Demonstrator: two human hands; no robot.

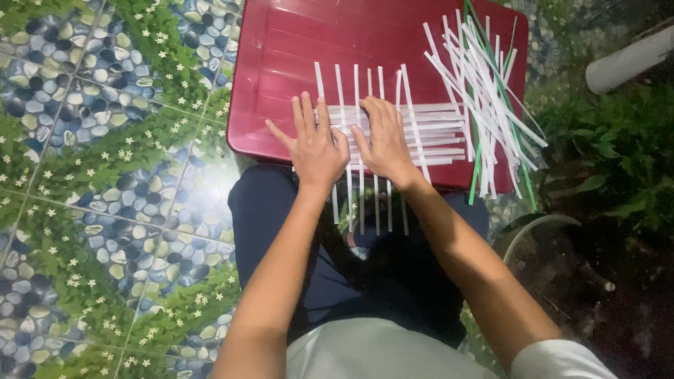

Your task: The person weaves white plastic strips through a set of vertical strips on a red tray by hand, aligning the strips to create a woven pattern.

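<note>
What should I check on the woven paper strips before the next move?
1. Both hands flat on the weave: left hand and right hand press the woven white strips palms down. Ok.
2. Weave supported: it lies on the red plastic lid, though the vertical strips' lower ends hang past the near edge over the lap. Ok.
3. Spare strips in reach: the loose pile of white and green strips lies on the lid to the right. Ok.
4. Crossings tight under the palms: hidden. Cannot tell.
5. Horizontal strips' right ends even: ragged. Not ok.
</note>
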